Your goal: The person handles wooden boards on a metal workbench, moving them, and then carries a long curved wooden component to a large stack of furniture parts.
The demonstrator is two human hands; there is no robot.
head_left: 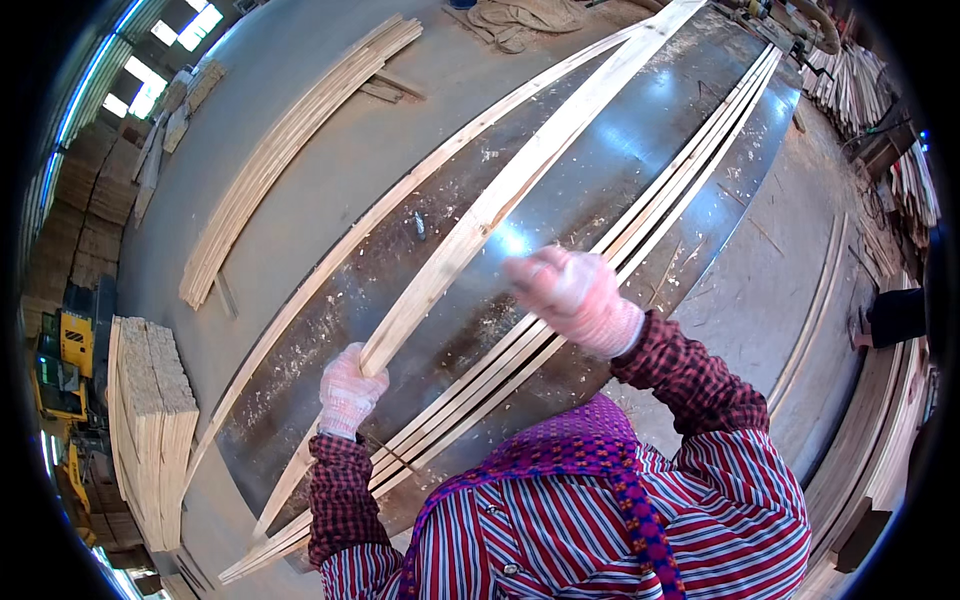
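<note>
My left hand, in a pale knitted glove, is closed around the near part of a long, light wooden board. The board slants away from me to the upper right, above a dark metal tabletop. Below that hand, a strip of wood runs on toward the lower left; I cannot tell if it is the same piece. My right hand, gloved too, is over the table to the right of the board, its fingers smeared by motion. Several narrow wooden strips lie side by side beneath and beyond it.
Along the table's left side runs another long strip. A bundle of boards lies on the floor at the left, with a block-like wood stack nearer me. Machinery stands at the far end. A yellow vehicle is at far left.
</note>
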